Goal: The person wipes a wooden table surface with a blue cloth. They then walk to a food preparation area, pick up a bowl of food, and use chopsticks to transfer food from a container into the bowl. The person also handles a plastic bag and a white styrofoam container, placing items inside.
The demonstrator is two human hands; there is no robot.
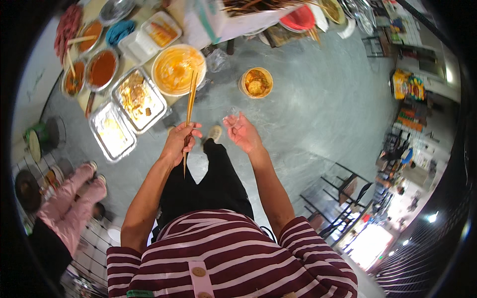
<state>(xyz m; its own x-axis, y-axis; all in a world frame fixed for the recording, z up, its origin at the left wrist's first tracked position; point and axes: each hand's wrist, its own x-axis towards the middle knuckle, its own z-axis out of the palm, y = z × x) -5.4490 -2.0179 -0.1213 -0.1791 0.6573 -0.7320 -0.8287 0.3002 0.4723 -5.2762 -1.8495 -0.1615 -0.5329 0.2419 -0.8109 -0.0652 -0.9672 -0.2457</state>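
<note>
Several thin wooden skewers (191, 100) are gripped in my left hand (181, 141), pointing away from me. My right hand (243, 132) is raised at the centre with its fingers curled and apart, and a bit of clear plastic film (233, 118) lies at its fingertips. Beyond it a round tub (256, 82) of food in reddish sauce stands on the floor. Past the skewers' tips, at the table's near corner, is a white bucket (179, 69) coated inside with orange sauce. Two foil trays (138, 100) with food remains lie left of it.
Bowls of red sauce (102, 69), a white foam tray (162, 29) and a blue cloth (120, 32) crowd the table. A box of sticks (253, 9) is at the top. Another person in pink trousers (70, 201) is at the left. Metal-framed chairs (348, 190) stand at the right.
</note>
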